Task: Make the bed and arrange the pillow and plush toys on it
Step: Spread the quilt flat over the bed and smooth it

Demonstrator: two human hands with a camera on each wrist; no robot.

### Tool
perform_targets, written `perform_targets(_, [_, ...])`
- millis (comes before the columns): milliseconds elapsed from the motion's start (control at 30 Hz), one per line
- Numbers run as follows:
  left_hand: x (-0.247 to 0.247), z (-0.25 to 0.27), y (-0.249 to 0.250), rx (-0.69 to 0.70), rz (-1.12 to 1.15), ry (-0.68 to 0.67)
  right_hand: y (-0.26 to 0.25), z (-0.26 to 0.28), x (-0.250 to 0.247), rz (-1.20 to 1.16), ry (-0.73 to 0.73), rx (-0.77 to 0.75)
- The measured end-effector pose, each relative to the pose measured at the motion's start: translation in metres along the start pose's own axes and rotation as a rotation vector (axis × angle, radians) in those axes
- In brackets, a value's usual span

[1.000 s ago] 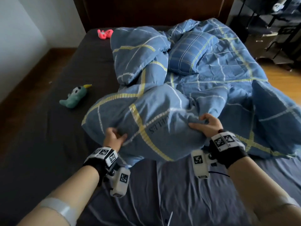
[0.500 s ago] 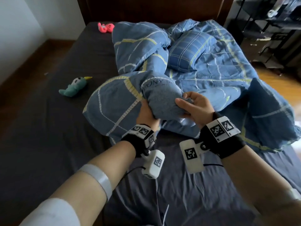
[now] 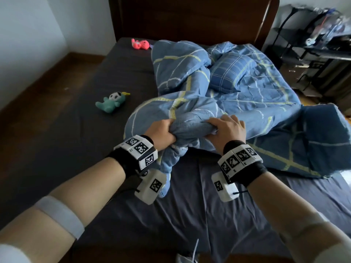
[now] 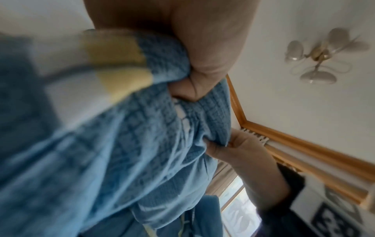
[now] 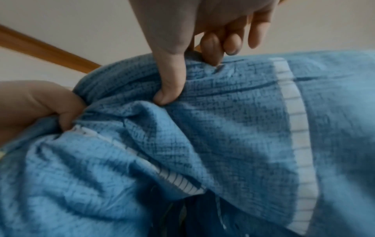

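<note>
A crumpled blue duvet [image 3: 252, 103] with yellow and white lines lies heaped over the right half of the dark-sheeted bed [image 3: 76, 139]. My left hand [image 3: 164, 132] grips a bunched fold of it [image 4: 154, 83], fingers curled tight. My right hand [image 3: 226, 128] pinches the same fold [image 5: 202, 89] just to the right, thumb pressed under and forefinger on top. A blue checked pillow [image 3: 230, 73] rests in the duvet's folds near the headboard. A teal plush toy [image 3: 112, 101] lies on the bare sheet at left. A pink plush toy [image 3: 140, 44] sits by the headboard.
A dark wooden headboard [image 3: 190, 18] closes the far end. Wooden floor [image 3: 47, 76] runs along the left side below a white wall. Black metal furniture [image 3: 313, 54] with clutter stands at the right. A ceiling lamp [image 4: 316, 54] shows in the left wrist view.
Both hands have drawn together and gathered the duvet fold into a tight bunch, lifting it toward me. The view has pulled back from the bed.
</note>
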State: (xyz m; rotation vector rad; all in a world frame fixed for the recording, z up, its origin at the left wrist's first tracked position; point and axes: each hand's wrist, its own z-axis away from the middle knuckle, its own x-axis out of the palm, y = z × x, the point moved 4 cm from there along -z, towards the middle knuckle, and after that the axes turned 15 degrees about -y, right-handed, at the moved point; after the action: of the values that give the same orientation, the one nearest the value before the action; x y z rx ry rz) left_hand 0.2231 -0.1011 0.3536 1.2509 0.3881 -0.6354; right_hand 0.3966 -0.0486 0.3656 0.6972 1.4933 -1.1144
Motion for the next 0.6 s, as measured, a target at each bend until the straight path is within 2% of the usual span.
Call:
perform_targets(100, [-0.002,0.032,-0.036,0.007,0.208,-0.018,-0.032,0.022,-0.003,0.083,0.062,-0.027])
perform_targets(167, [0.003,0.048,-0.059,0.006,0.311,0.000,-0.049,0.039,-0.012,0.065,0.098,0.006])
perform_targets(267, [0.020,0.063,-0.098,-0.107,0.295,0.085,-0.069,0.065,-0.030,-0.033,0.160,0.040])
perform_targets(367, [0.034,0.066,-0.133,-0.116,0.391,0.154,-0.089,0.087,-0.042,-0.058,0.195,0.019])
perform_targets(500, [0.031,0.068,-0.151,-0.138,0.395,0.195,-0.099,0.103,-0.032,-0.044,0.135,-0.033])
perform_targets(600, [-0.009,0.086,-0.150,0.006,0.379,0.321,-0.082,0.111,-0.015,-0.193,0.034,0.028])
